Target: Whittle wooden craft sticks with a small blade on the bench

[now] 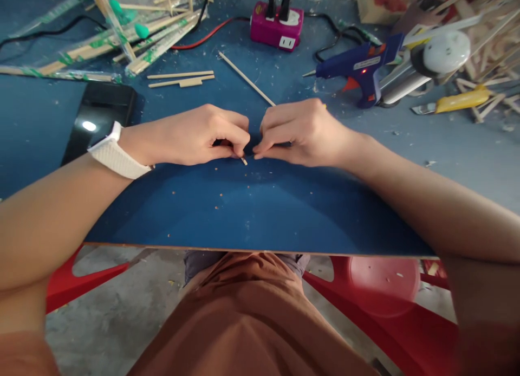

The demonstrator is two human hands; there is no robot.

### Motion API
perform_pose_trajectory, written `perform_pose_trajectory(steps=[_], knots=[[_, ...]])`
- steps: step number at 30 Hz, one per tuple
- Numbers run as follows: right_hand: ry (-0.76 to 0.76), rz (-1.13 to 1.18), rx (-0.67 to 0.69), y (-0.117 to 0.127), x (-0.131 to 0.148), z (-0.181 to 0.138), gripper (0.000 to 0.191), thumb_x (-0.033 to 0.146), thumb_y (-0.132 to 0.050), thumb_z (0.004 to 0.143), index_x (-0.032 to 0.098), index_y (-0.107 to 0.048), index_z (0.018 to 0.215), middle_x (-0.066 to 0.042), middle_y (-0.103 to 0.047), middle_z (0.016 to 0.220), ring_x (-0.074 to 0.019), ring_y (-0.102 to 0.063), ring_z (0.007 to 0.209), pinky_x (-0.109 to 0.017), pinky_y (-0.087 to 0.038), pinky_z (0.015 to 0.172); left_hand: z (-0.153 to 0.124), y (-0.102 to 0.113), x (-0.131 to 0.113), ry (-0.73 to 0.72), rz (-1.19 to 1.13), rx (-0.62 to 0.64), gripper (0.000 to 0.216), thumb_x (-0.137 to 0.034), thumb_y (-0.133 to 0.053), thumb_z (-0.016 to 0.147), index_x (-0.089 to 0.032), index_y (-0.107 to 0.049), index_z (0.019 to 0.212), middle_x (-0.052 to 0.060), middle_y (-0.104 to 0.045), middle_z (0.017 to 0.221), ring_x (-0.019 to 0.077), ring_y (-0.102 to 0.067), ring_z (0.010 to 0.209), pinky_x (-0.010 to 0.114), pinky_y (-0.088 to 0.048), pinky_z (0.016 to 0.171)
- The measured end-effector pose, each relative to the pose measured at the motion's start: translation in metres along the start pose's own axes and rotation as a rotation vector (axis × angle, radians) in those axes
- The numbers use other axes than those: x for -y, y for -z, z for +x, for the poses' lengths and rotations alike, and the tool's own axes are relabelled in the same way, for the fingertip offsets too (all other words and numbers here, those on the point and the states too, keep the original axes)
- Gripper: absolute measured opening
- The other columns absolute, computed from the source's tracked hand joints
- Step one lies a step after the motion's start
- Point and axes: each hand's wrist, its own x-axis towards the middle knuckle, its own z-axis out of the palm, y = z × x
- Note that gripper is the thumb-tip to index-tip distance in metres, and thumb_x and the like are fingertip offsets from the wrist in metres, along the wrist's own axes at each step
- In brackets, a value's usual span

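My left hand (221, 135) is closed in a pinch over the blue table, and the pale tip of a short wooden stick (244, 161) pokes out below its fingertips. Just to the right, with a narrow gap between, my right hand (298, 132) is also pinched. Whatever its fingers may hold is hidden. Beyond my right hand a long thin wooden stick (246, 78) slants across the table, its near end reaching behind the knuckles. Two thin sticks (181, 75) lie side by side past my left hand, the nearer one with a short piece against it.
A blue glue gun (357, 67) with a lit red light rests at the right, near a yellow-handled cutter (459, 101) and a heap of wooden scraps (483, 51). At the back stand a purple power socket (276, 26) and bagged sticks (93, 45). A black phone (103, 102) lies left.
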Motion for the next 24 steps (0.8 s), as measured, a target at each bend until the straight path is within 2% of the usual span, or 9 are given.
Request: perform_pose_trajectory(steps=[3, 6, 9, 14, 17, 21, 24], knots=[[0.032, -0.014, 0.017, -0.003, 0.005, 0.002, 0.043, 0.041, -0.055, 0.139, 0.022, -0.090, 0.123, -0.007, -0.083, 0.110, -0.0210, -0.080, 0.108, -0.039, -0.065, 0.101, 0.000, -0.001, 0.000, -0.009, -0.003, 0.013, 0.041, -0.048, -0.065, 0.127, -0.027, -0.083, 0.096, 0.010, -0.089, 0.118, 0.0234, -0.081, 0.098, 0.037, -0.064, 0.098], [0.024, 0.019, 0.047, 0.006, -0.002, 0.001, 0.043, 0.046, -0.059, 0.138, 0.023, -0.091, 0.121, -0.007, -0.084, 0.110, -0.0205, -0.081, 0.105, -0.037, -0.064, 0.098, -0.001, -0.001, 0.000, -0.017, 0.002, 0.008, 0.038, -0.044, -0.064, 0.126, -0.027, -0.083, 0.098, 0.010, -0.089, 0.119, 0.0235, -0.082, 0.100, 0.037, -0.065, 0.102], [-0.004, 0.031, 0.036, 0.010, -0.006, -0.001, 0.043, 0.052, -0.064, 0.136, 0.025, -0.091, 0.116, -0.006, -0.084, 0.108, -0.0195, -0.080, 0.102, -0.035, -0.063, 0.095, -0.001, -0.002, 0.001, -0.021, -0.009, -0.008, 0.039, -0.047, -0.066, 0.126, -0.028, -0.085, 0.098, 0.010, -0.089, 0.120, 0.0254, -0.083, 0.100, 0.040, -0.066, 0.104], [0.039, -0.010, 0.011, -0.003, 0.005, 0.003, 0.043, 0.041, -0.055, 0.139, 0.022, -0.089, 0.122, -0.006, -0.083, 0.108, -0.0203, -0.079, 0.106, -0.038, -0.064, 0.099, 0.000, -0.002, 0.001, -0.012, -0.013, 0.002, 0.045, -0.053, -0.064, 0.128, -0.029, -0.085, 0.096, 0.010, -0.089, 0.118, 0.0249, -0.080, 0.099, 0.039, -0.065, 0.100], [0.043, 0.005, 0.051, 0.000, 0.000, 0.003, 0.043, 0.043, -0.055, 0.140, 0.022, -0.090, 0.125, -0.007, -0.084, 0.113, -0.0202, -0.080, 0.109, -0.038, -0.063, 0.102, 0.000, -0.002, 0.002, -0.018, -0.006, 0.002, 0.045, -0.055, -0.064, 0.128, -0.030, -0.085, 0.097, 0.009, -0.088, 0.119, 0.0249, -0.081, 0.103, 0.038, -0.064, 0.101], [0.016, 0.018, 0.042, 0.008, -0.012, -0.001, 0.040, 0.050, -0.067, 0.136, 0.024, -0.091, 0.117, -0.005, -0.085, 0.109, -0.0170, -0.078, 0.103, -0.032, -0.060, 0.094, 0.000, -0.001, 0.003, -0.023, 0.008, 0.017, 0.038, -0.046, -0.064, 0.127, -0.028, -0.086, 0.102, 0.009, -0.088, 0.121, 0.0252, -0.083, 0.109, 0.037, -0.064, 0.108], [0.060, -0.019, -0.019, -0.001, -0.006, 0.001, 0.036, 0.041, -0.068, 0.136, 0.021, -0.090, 0.117, -0.006, -0.085, 0.110, -0.0178, -0.079, 0.104, -0.033, -0.061, 0.095, -0.001, -0.002, 0.004, -0.030, 0.028, 0.014, 0.034, -0.039, -0.063, 0.124, -0.027, -0.085, 0.101, 0.008, -0.087, 0.119, 0.0236, -0.083, 0.107, 0.035, -0.062, 0.104]])
